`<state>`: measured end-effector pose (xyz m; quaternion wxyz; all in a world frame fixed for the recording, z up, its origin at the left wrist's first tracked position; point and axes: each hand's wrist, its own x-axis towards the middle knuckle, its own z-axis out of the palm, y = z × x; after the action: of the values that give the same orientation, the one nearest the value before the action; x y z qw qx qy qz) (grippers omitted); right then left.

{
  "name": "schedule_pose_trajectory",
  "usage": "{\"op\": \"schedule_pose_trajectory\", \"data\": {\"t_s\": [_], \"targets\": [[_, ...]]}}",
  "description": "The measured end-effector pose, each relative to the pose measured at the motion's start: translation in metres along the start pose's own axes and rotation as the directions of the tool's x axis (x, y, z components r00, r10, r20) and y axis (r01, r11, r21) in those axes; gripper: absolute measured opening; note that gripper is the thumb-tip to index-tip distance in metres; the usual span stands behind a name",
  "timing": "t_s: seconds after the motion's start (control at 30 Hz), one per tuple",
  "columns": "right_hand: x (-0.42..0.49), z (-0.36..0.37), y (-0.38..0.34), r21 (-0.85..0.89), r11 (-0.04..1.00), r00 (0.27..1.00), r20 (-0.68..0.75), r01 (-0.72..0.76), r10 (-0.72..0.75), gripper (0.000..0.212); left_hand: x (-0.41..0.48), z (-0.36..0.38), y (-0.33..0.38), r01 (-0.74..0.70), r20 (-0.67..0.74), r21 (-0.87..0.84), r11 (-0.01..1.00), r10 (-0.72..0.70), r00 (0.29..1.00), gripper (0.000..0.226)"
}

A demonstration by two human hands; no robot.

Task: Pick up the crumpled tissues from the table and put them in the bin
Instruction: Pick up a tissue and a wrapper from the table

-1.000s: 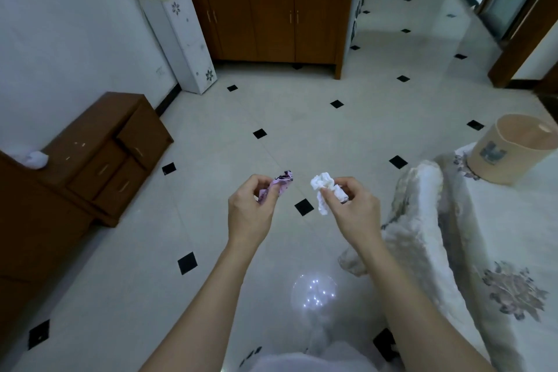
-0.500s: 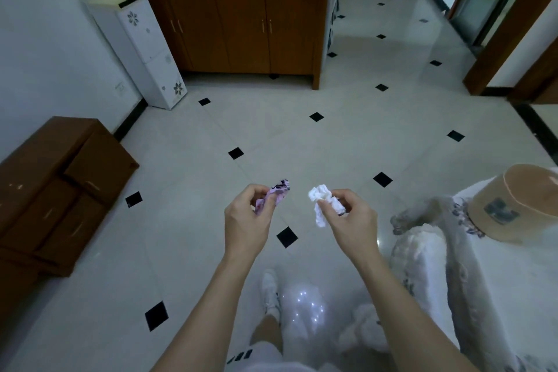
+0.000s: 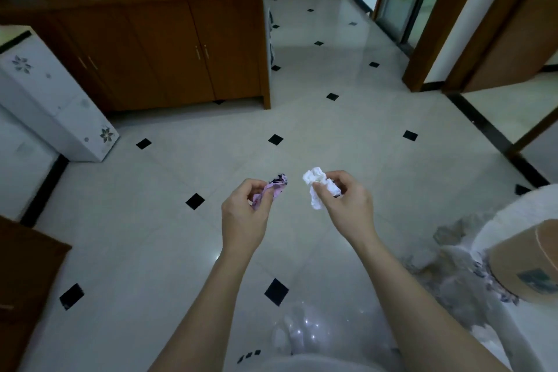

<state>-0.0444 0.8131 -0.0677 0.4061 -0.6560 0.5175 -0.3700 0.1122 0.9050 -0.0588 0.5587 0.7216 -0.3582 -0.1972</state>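
My left hand (image 3: 244, 214) pinches a crumpled pink-and-black patterned tissue (image 3: 273, 189), held out in front of me above the tiled floor. A crumpled white tissue (image 3: 317, 187) sits between the fingers of my right hand (image 3: 347, 205), a short gap away from the pink one. The beige bin (image 3: 525, 263) lies tilted at the right edge, on a surface covered with a white floral cloth (image 3: 459, 275), below and to the right of my right hand.
A brown wooden cabinet (image 3: 169, 48) stands ahead on the left, with a white floral-printed unit (image 3: 54, 106) beside it. A low brown drawer unit (image 3: 21, 281) fills the lower left corner. Wooden door frames (image 3: 434, 39) line the right. Pale floor tiles with black diamonds stretch ahead.
The view has swung to the right and forward: the drawer unit slid off to the left, the cabinet came closer, the bin dropped to the right edge. Both hands kept their tissues.
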Motion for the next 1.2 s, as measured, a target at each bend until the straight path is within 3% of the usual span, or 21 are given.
{"op": "schedule_pose_trajectory", "data": {"t_s": [0.37,0.8,1.03,1.2], "targets": [[0.109,-0.009,0.024,-0.003,0.992,0.971,-0.205,-0.127,0.124,0.008,0.137,0.083,-0.001,-0.067,0.168,-0.001,0.998,0.067,0.983,0.009],[0.303,-0.070,0.073,0.074,0.983,0.907,-0.378,-0.170,0.186,0.006,0.292,0.275,0.042,-0.183,0.360,-0.002,0.983,0.171,0.917,0.010],[0.382,-0.132,0.088,0.091,0.979,0.845,-0.493,-0.184,0.205,0.004,0.339,0.381,0.076,-0.216,0.487,-0.043,0.975,0.209,0.848,0.009],[0.392,-0.183,0.110,0.118,0.959,0.752,-0.598,-0.258,0.276,0.006,0.339,0.459,0.100,-0.215,0.632,-0.097,0.972,0.227,0.741,0.011]]}}
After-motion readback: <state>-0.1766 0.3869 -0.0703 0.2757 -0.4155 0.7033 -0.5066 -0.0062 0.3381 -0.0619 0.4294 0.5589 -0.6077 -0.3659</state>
